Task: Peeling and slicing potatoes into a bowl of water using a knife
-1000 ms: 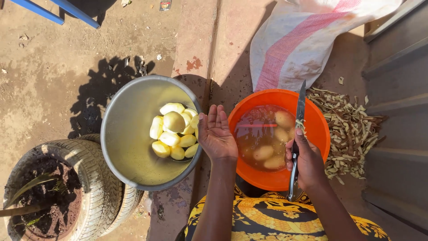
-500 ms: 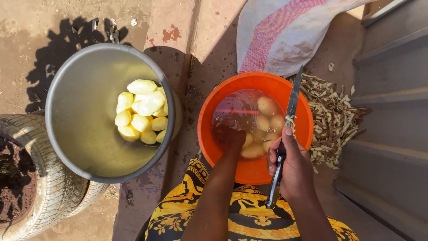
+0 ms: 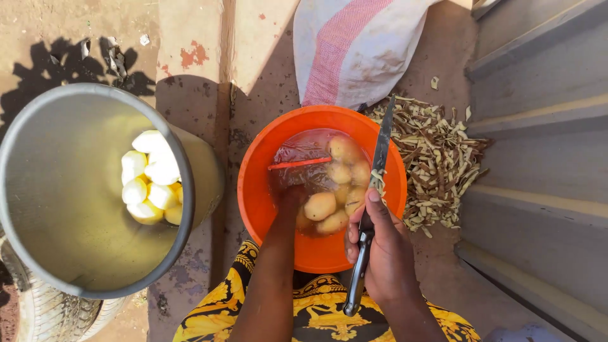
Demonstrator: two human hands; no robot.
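An orange basin [image 3: 259,190] holds murky water and several unpeeled potatoes [image 3: 320,206]. My left hand [image 3: 290,197] is sunk in that water beside the potatoes, its fingers hidden under the surface. My right hand [image 3: 383,253] is closed around the handle of a long knife [image 3: 379,161], blade pointing away over the basin's right rim with peel scraps stuck to it. To the left, a big metal pot [image 3: 38,209] holds several peeled pale yellow potatoes [image 3: 152,177].
A heap of potato peelings [image 3: 437,158] lies on the ground right of the basin. A white and pink sack [image 3: 361,47] rests beyond it. Grey steps [image 3: 544,145] rise at the right. A tyre [image 3: 57,313] sits under the pot at lower left.
My left hand went from open above the basin's left rim down into the water. The view shifted right and closer, so the pot slid toward the left edge.
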